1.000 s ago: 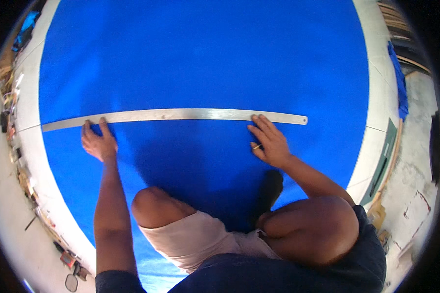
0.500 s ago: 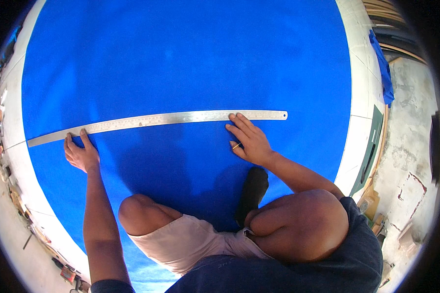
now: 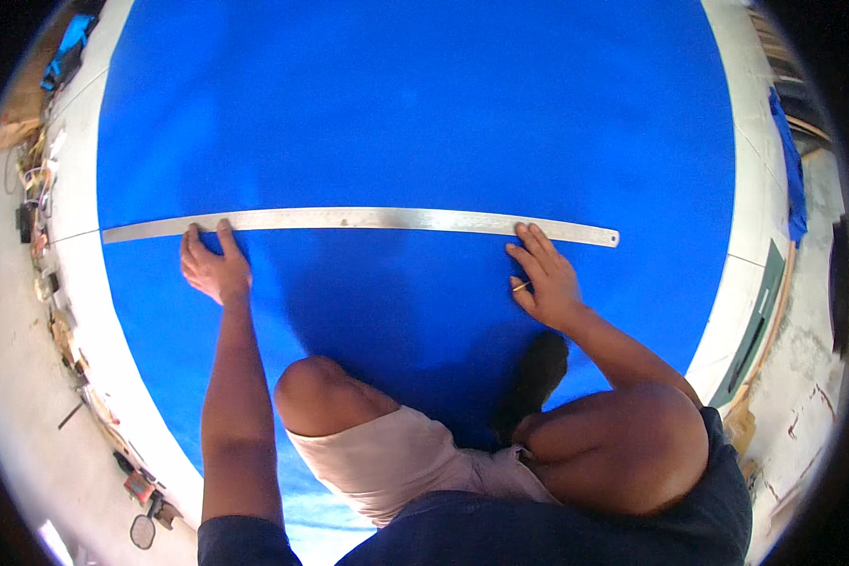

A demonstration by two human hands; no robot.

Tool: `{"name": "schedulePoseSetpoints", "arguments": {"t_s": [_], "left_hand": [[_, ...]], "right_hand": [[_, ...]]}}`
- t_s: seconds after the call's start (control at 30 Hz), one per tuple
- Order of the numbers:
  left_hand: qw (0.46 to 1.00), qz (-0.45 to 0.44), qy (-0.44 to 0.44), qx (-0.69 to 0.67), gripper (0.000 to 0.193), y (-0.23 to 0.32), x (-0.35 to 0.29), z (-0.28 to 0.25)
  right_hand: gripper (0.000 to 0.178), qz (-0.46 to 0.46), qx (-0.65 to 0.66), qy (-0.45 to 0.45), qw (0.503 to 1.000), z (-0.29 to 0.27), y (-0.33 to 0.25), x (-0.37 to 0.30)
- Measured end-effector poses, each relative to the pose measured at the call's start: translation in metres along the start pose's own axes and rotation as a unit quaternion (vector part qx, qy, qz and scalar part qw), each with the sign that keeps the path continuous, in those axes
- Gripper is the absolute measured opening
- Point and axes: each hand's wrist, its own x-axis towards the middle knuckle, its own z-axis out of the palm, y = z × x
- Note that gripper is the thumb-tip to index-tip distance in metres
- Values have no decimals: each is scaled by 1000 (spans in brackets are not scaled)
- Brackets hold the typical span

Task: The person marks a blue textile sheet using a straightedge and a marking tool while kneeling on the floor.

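Note:
A long steel ruler (image 3: 387,219) lies flat across the blue cloth (image 3: 415,113), its left end close to the cloth's left edge. Near that end, the fingertips of my left hand (image 3: 217,269) touch the ruler's near edge, thumb and forefinger apart. My right hand (image 3: 549,283), with a ring on one finger, rests toward the ruler's right end, which has a small hole. Its outstretched fingertips lie on the metal, the palm over the cloth. Neither hand is wrapped around anything.
I squat on the cloth, one dark-socked foot (image 3: 533,377) below my right hand. The cloth covers a pale board surface (image 3: 745,208). A dark green flat piece (image 3: 755,325) lies along the right edge. Various tools and clutter, including a racket (image 3: 143,530), line the floor at left.
The whole view has shifted and turned slightly, so the ruler and both hands appear farther right. Both hands keep about the same places along the ruler.

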Motion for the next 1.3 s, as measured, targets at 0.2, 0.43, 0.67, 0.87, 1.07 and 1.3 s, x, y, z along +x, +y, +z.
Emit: {"name": "schedulePoseSetpoints", "arguments": {"t_s": [0.2, 0.43, 0.67, 0.87, 1.07, 1.3], "left_hand": [[1000, -11, -3, 0, 67, 4, -1, -3], [1000, -24, -7, -4, 68, 5, -1, -4], [999, -33, -15, 0, 67, 7, -1, -6], [999, -32, -16, -2, 67, 9, -1, -8], [999, -32, -18, -2, 66, 13, -2, -7], [1000, 13, 25, -4, 64, -8, 1, -2]], "right_hand": [[54, 7, 2, -11, 1000, -5, -4, 1], [54, 1, 1, -2, 1000, -1, -2, 2], [52, -4, 14, 7, 1000, -3, -3, 3], [51, -4, 13, 9, 1000, -4, -4, 3], [50, 3, 12, 4, 1000, -6, -3, 2], [50, 0, 36, -4, 999, 0, -3, 9]]}}
